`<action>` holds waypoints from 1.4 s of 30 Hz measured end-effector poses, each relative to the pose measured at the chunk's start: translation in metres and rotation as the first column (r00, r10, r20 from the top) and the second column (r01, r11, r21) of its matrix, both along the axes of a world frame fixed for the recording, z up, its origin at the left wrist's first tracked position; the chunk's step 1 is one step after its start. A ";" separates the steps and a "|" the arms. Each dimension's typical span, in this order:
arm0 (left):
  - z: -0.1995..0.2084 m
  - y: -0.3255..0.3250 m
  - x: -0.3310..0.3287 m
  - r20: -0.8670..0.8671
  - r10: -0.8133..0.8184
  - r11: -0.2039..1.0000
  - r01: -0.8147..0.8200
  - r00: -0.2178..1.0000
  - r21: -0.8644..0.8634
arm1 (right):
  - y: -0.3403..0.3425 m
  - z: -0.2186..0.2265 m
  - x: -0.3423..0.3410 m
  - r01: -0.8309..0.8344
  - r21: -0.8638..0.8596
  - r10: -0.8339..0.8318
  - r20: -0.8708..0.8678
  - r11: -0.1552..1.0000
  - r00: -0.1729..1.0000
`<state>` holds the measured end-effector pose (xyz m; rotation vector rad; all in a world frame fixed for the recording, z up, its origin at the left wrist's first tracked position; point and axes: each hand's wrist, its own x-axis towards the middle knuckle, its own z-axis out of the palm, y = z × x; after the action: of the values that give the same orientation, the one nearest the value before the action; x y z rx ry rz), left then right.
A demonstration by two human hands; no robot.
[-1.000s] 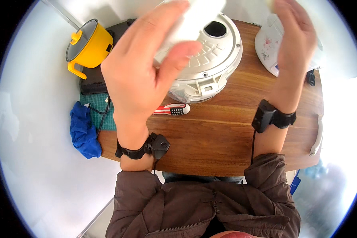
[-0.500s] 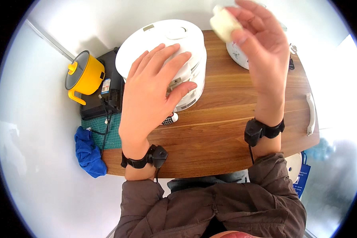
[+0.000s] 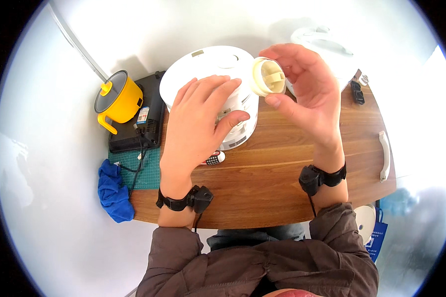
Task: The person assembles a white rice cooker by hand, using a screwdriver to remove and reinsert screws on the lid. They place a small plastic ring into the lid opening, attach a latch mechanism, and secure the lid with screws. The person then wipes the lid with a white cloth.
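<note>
White round plastic lid apparently set on the white drum-shaped appliance, left hand over it, fingers slightly apart; cream cylindrical plastic cap still unfitted, pinched between right hand's thumb and fingers near lid's right rim.

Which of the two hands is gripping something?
The right hand: it holds the round cream cap, while the left hand spreads open over the white cooker lid.
</note>
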<state>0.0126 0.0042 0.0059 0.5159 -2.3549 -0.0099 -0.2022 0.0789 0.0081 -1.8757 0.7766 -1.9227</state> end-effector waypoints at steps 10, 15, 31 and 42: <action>-0.002 0.033 -0.017 -0.705 -0.174 0.724 0.575 0.687 0.381 | -0.008 -0.005 0.013 0.126 -0.209 -0.143 -0.068 0.970 0.987; -0.006 0.032 -0.021 -0.781 -0.100 0.661 0.628 0.616 0.411 | -0.007 -0.007 0.023 0.141 -0.219 -0.165 -0.097 0.966 0.981; -0.001 0.024 -0.019 -0.580 -0.276 0.946 0.325 0.767 -0.020 | -0.009 -0.012 -0.007 -0.074 -0.202 0.075 0.000 0.977 0.997; -0.016 0.025 -0.026 -0.732 -0.241 0.868 0.479 0.637 0.132 | 0.002 -0.005 0.019 0.374 -0.232 -0.397 -0.057 0.898 0.916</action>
<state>-0.0131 0.0293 -0.0096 0.1122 -1.6463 -0.6777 -0.1834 0.0808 0.0034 -2.0876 1.0806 -2.2402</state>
